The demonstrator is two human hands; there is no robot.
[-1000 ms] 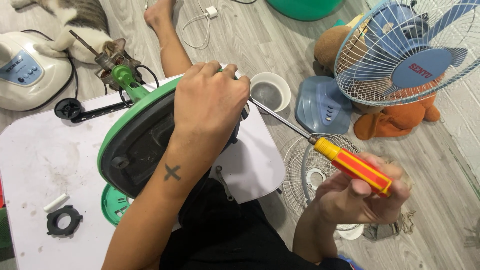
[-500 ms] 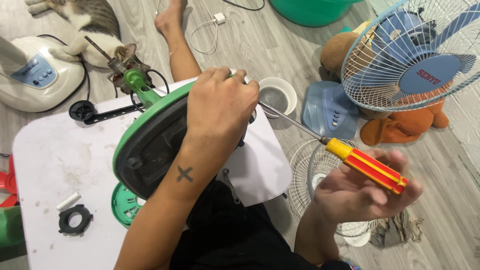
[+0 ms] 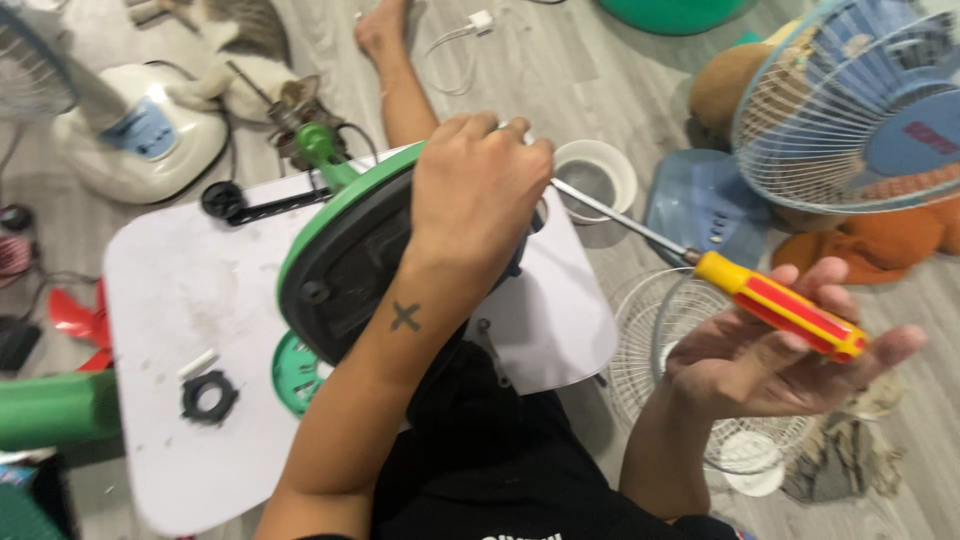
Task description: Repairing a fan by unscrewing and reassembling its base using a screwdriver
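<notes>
The fan base stands tilted on the tabletop, with the left hand on top of it and the screwdriver running from under that hand out to the right hand, which lies right of the tabletop above a wire fan guard on the floor. On the tabletop, a ring nut lies near its left front, and a round disc shows from under the base. Behind the tabletop a cat lies on the floor beside another fan base at far left; a small bowl sits just right of the tabletop's far corner, and a whole fan stands at far right.
</notes>
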